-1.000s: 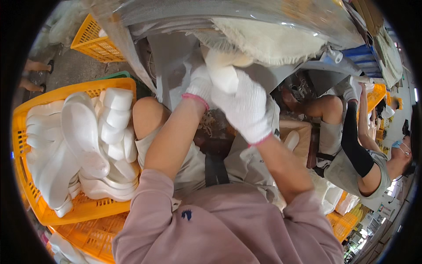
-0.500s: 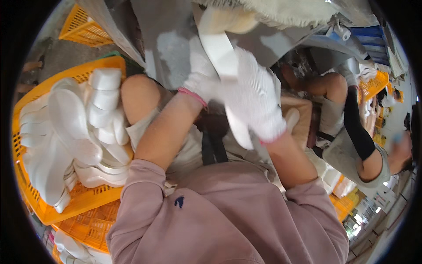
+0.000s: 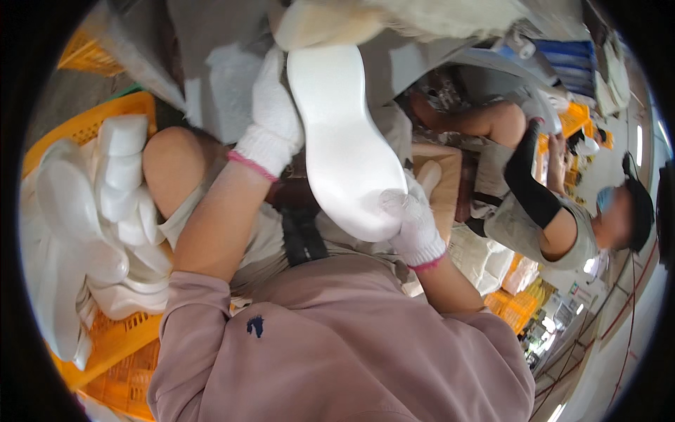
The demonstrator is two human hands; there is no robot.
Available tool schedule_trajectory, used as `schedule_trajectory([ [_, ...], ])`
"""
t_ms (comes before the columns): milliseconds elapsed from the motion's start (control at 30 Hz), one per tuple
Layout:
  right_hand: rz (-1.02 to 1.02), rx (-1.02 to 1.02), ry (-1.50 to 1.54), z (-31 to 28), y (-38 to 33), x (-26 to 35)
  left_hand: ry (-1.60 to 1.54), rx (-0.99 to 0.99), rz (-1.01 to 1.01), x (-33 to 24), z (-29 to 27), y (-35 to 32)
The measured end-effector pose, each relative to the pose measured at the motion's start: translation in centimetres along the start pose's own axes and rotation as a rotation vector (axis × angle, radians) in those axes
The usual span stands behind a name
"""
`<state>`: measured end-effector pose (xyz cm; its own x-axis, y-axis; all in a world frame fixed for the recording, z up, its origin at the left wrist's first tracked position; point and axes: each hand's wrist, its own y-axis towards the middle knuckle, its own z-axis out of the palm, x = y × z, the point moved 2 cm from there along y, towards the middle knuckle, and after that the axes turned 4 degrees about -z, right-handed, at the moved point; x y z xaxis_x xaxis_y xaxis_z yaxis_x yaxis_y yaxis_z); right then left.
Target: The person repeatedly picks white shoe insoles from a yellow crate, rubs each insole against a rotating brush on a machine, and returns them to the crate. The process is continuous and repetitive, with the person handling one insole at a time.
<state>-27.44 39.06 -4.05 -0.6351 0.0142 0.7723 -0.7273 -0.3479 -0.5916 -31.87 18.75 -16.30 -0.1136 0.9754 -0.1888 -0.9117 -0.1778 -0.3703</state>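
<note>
A white shoe sole [image 3: 342,144] is held lengthwise in front of me, its broad face turned up. My left hand [image 3: 277,116], in a white knit glove with a pink cuff, is closed on the sole's left edge near the narrower end; part of its fingers are hidden behind it. At the broad, lower right end, my gloved right hand [image 3: 416,225] grips the rim, fingertips over the surface. The sole's upper end meets or nearly meets a rounded cream pad [image 3: 327,24]; touching or not, I cannot tell. Pale shaggy material [image 3: 450,20] hangs beside the pad.
At my left an orange plastic crate [image 3: 91,130] holds several white soles [image 3: 63,190], with another orange crate [image 3: 123,383] below. A grey surface [image 3: 225,84] stands ahead. On the right sits a co-worker [image 3: 548,228] with a black sleeve. A tan box [image 3: 444,190] stands near my right knee.
The sole has turned from edge-on to showing its broad face. My right hand has moved down to the toe end, and my left hand has shifted left along the edge.
</note>
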Motion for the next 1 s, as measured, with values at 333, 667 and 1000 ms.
schedule_trajectory([
  [333,-0.322,0.076,-0.443,-9.8,-2.0,0.8,1.273,0.02,0.158,-7.7,6.2,-12.0],
  [667,-0.345,-0.125,-1.362,-20.2,-4.6,-2.0,2.22,-1.274,0.598,-28.0,-1.7,-26.0],
  [1000,-0.739,0.426,-1.139,-3.5,-1.5,-1.6,2.061,-1.215,0.648,-22.4,5.4,-35.5],
])
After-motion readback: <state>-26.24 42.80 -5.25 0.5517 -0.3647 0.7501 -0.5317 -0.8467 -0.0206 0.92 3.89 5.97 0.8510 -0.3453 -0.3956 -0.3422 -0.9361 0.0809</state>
